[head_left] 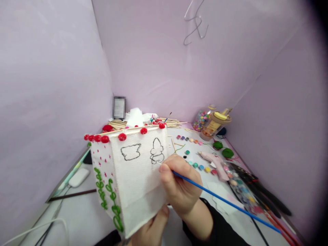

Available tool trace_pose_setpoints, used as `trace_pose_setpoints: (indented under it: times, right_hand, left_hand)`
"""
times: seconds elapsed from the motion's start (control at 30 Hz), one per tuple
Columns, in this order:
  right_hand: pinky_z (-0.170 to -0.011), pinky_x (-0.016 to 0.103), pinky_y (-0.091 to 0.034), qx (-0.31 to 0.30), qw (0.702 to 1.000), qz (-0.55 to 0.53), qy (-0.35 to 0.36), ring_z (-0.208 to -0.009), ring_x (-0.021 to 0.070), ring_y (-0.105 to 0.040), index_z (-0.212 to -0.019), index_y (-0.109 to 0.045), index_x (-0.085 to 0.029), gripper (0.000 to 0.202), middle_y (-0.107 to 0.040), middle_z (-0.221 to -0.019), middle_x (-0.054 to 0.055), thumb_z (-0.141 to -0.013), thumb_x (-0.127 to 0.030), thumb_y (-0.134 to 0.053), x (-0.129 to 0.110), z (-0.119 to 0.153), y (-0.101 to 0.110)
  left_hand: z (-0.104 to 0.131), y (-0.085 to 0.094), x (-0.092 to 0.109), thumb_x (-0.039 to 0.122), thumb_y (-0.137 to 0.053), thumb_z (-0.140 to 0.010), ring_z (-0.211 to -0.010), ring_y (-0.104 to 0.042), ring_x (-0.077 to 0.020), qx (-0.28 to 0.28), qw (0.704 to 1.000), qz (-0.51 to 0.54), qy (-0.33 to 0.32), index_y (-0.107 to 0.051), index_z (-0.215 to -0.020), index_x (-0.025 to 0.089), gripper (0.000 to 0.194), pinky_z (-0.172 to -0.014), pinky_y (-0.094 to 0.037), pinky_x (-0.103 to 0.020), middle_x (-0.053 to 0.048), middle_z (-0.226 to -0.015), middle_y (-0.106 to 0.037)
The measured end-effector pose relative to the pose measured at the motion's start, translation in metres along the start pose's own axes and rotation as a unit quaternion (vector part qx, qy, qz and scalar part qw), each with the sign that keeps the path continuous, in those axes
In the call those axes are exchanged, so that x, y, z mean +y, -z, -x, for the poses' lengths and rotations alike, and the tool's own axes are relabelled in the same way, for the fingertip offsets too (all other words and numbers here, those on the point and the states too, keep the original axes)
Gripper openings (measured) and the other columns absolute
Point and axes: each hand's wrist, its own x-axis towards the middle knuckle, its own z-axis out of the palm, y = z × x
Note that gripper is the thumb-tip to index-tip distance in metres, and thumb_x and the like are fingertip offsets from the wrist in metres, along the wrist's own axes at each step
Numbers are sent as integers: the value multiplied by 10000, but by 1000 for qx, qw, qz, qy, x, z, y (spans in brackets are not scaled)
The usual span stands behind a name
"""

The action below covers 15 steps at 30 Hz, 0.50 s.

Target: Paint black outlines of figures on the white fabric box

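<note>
My left hand (pixel 151 230) holds up a white fabric-covered box lantern (pixel 133 177) from below. Red pompoms (pixel 122 137) line its top edge, green vine shapes (pixel 112 201) and small pink marks run down its left face. Two black outlines (pixel 143 152) are painted on the front face. My right hand (pixel 179 186) grips a thin blue paintbrush (pixel 225 201), its tip at the lower edge of the right outline.
On the white table (pixel 84 215) lie small paint pots (pixel 197 165), a pink glue gun (pixel 216 164), a paint palette (pixel 241 191), green yarn balls (pixel 222 149), a jar of coloured beads (pixel 202 120), a bundle of wooden sticks (pixel 120 123) and a white device (pixel 79 177). Lilac walls enclose the corner.
</note>
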Motion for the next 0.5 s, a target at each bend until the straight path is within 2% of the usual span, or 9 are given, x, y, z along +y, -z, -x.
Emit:
trace_pose_setpoints:
  times: [0.2,0.33,0.43,0.5]
  right_hand:
    - [-548,261,-498,-3,1000,-1,5,-564,116,-563,-882,-607,-235,195,-580,-668,-49,-932,-47,-606,1,1,1]
    - [-559,281,-498,7,1000,-22,-7,-575,127,-564,-891,-619,-243,204,-578,-674,-45,-931,-44,-603,2,4,0]
    - [-556,299,-492,62,994,-89,-35,-566,137,-556,-873,-631,-251,196,-577,-659,-43,-955,-78,-590,3,1,-2]
    - [-540,293,-482,128,982,-128,-47,-545,133,-547,-847,-627,-254,202,-578,-643,-49,-967,-99,-578,2,-9,1]
  left_hand:
    - [-1,1,0,688,-512,-1039,-1652,-331,-304,-15,1000,0,0,-831,-1290,286,571,-1355,21,-455,-73,-1534,-711]
    - [-3,1,4,718,-507,-1029,-1627,-387,-324,-17,1000,2,4,-839,-1281,258,621,-1353,-3,-455,-93,-1526,-716]
    - [-4,3,13,705,-527,-1027,-1545,-527,-322,-26,1000,4,-10,-843,-1282,281,587,-1355,-67,-439,-76,-1443,-778]
    - [-6,7,23,686,-532,-1032,-1444,-643,-313,-50,999,11,-19,-855,-1256,321,536,-1349,-192,-445,-50,-1374,-818]
